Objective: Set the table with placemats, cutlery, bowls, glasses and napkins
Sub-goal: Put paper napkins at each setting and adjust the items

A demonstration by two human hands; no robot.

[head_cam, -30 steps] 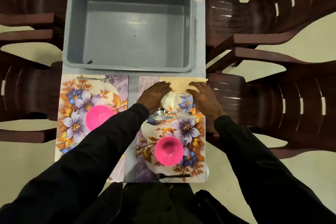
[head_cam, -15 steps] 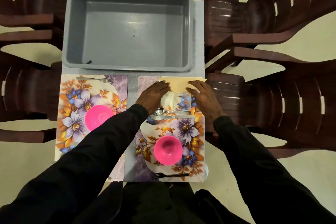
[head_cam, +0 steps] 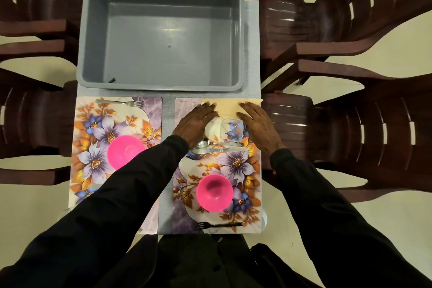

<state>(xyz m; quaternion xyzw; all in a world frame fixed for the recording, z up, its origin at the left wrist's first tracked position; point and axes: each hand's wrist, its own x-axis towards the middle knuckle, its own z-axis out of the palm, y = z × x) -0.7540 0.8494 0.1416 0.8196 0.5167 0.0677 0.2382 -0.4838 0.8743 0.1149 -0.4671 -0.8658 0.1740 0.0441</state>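
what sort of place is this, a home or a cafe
Probably a home dining area, though I can't be sure: floral placemats laid with pink bowls and forks, dark chairs along both sides of a narrow table.

The tub sits behind the left placemat and right placemat, the latter bearing napkin and glass

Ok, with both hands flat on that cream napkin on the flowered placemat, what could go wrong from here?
One: the clear square-rimmed glass stands between the left hand and right hand, close to both; drawing them back could tip it onto the silver metal spoon and knife. Two: the far right corner of the pale cream napkin seems to reach the edge of the grey table, so it might slide off.
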